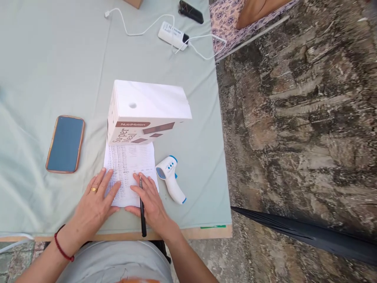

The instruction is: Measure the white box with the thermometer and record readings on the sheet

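Left hand [98, 194] lies palm down at the near left part of a printed sheet [140, 157], fingers slightly spread, nothing in its grasp. Gold ring [94, 189] on one finger, dark red bracelet [63, 245] at the wrist. Right hand [153, 202] rests over the sheet's near right part, fingers pointing away from the body, with a slim black pen [142, 214] held among them. Pen's narrow end points up the page, thick end toward the body; exact grip unclear.

Sheet lies flat on the worktop [203, 157], between the two hands and a white box [153, 102]. Dense writing down the left columns, too small to read. Box stands just beyond, hiding the sheet's far end; its front reads "NutriMotion" and "Super Meal".

Just right of the sheet: white and blue handheld thermometer [173, 184] on its side, handle toward the near right. Well left of the box: smartphone [65, 144] in a brown-edged case, screen dark.

Farther out, near the far right: white device [171, 35] with a white cable [144, 32], and a black object [191, 11] just beyond. Pale green cloth covers the worktop. Beyond its right edge: another person's bare limb [262, 10] over floral fabric [222, 17], then rough stone ground [294, 118].
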A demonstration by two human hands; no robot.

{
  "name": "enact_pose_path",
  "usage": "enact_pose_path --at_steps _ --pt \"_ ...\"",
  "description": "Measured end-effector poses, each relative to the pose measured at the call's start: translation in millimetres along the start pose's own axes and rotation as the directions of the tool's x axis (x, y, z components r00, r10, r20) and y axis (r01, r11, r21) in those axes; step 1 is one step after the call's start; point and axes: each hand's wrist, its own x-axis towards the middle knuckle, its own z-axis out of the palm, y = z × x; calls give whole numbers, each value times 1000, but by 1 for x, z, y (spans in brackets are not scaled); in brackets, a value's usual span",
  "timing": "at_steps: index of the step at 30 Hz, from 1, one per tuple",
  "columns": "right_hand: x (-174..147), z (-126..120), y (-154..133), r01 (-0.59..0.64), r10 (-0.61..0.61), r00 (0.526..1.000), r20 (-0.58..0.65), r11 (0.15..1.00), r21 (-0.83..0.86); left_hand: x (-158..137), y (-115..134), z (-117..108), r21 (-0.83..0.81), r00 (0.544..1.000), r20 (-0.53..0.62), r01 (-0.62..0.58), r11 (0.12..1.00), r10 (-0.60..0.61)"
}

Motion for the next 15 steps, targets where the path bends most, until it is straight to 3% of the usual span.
enact_pose_path --at_steps 15 --pt "19 5 25 61 -61 997 -57 998 -5 11 7 15 86 989 -96 120 989 -111"
